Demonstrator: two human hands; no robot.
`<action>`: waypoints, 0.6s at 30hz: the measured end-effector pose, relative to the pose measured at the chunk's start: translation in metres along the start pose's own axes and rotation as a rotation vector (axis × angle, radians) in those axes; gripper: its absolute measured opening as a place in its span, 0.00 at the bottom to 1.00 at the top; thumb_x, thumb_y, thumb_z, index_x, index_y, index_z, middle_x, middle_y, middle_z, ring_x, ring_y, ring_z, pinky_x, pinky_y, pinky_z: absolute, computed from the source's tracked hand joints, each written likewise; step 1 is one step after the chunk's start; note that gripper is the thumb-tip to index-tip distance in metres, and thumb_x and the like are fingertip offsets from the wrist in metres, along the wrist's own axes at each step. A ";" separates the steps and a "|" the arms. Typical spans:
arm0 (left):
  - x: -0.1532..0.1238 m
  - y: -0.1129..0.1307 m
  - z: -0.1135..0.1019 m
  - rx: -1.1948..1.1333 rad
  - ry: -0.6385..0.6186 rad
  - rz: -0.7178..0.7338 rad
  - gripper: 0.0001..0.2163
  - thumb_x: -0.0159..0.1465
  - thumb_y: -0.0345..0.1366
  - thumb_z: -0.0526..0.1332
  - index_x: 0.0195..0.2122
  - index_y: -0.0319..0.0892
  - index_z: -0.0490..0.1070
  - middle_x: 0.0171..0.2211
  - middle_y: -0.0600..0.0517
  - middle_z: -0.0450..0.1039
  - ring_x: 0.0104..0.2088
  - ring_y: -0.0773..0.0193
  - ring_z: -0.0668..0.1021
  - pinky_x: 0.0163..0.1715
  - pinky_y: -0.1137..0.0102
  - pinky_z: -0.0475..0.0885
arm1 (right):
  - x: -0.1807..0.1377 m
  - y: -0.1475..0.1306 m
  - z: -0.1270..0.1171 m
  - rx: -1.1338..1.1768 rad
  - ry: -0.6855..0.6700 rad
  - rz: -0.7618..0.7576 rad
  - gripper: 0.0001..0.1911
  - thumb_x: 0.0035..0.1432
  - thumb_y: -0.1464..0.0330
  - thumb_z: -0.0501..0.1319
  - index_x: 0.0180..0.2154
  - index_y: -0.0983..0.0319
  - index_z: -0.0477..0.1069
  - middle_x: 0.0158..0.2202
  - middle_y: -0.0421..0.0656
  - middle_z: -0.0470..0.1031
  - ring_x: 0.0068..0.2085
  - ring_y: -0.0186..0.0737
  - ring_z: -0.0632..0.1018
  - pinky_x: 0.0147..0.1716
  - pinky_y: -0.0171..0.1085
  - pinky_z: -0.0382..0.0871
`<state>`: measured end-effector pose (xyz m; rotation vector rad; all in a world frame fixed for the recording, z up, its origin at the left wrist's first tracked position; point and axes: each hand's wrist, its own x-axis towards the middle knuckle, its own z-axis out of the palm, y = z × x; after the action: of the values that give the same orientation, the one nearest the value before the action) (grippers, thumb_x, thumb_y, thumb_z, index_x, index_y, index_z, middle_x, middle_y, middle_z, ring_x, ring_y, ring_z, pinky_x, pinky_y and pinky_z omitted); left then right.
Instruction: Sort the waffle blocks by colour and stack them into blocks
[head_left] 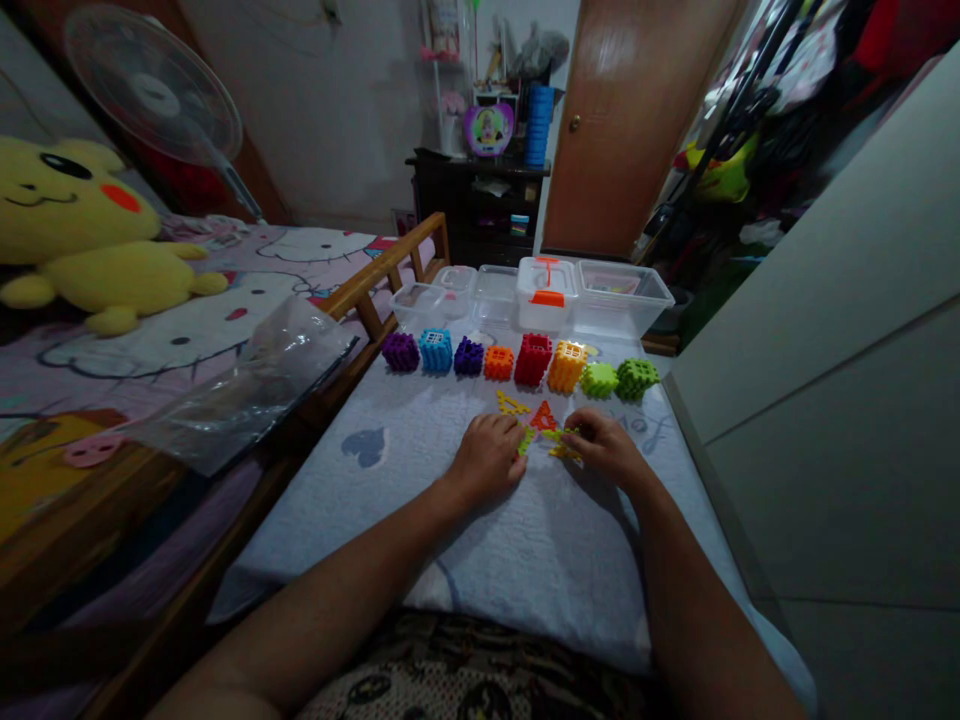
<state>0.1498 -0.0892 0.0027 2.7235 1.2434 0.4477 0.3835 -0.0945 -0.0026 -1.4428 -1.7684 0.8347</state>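
My left hand (491, 448) rests palm down on the cloth-covered table, its fingers curled over a lime-green plastic building piece (527, 440) that is partly hidden. My right hand (606, 446) pinches the edge of a yellow-green building piece (553, 435), with a yellow piece (564, 453) just below it. Between the hands lies an orange-red triangular piece (544, 416). A yellow triangular piece (511, 403) is flat on the cloth beyond my left hand.
Behind the pieces stands a row of coloured block stacks, including a red stack (533, 360) and a dark green stack (637, 379). Clear plastic boxes (626, 300) line the table's far end. A wooden bed rail (382, 268) borders the left, a pale cabinet (825, 330) the right.
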 end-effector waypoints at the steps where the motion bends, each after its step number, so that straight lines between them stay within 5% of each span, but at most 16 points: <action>1: -0.001 0.000 0.001 0.002 0.013 0.020 0.10 0.64 0.35 0.62 0.46 0.40 0.73 0.47 0.45 0.76 0.49 0.52 0.75 0.52 0.58 0.67 | 0.000 0.000 0.000 0.049 0.018 0.036 0.09 0.54 0.60 0.62 0.32 0.60 0.71 0.27 0.38 0.68 0.27 0.35 0.68 0.27 0.34 0.62; 11: -0.003 -0.016 -0.004 -0.103 0.280 0.088 0.09 0.71 0.33 0.54 0.41 0.42 0.75 0.42 0.46 0.79 0.43 0.56 0.77 0.46 0.60 0.70 | 0.001 -0.008 0.014 0.174 0.149 0.019 0.10 0.54 0.60 0.62 0.32 0.60 0.72 0.29 0.41 0.73 0.30 0.38 0.73 0.32 0.37 0.69; 15: -0.004 -0.017 -0.011 -0.335 0.475 -0.034 0.10 0.71 0.37 0.54 0.40 0.43 0.75 0.39 0.48 0.79 0.42 0.58 0.77 0.47 0.62 0.72 | 0.001 -0.012 0.015 0.121 0.170 -0.063 0.06 0.52 0.65 0.60 0.33 0.59 0.72 0.34 0.42 0.75 0.36 0.41 0.75 0.38 0.39 0.72; 18: -0.006 -0.014 -0.012 -0.580 0.466 -0.163 0.10 0.70 0.38 0.55 0.37 0.42 0.75 0.34 0.50 0.78 0.35 0.62 0.78 0.38 0.67 0.74 | 0.001 -0.009 0.013 0.070 0.177 -0.100 0.07 0.51 0.68 0.57 0.33 0.59 0.72 0.36 0.43 0.74 0.39 0.42 0.75 0.42 0.40 0.71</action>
<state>0.1324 -0.0844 0.0094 2.0715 1.1672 1.2492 0.3672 -0.0954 -0.0019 -1.3290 -1.6476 0.6891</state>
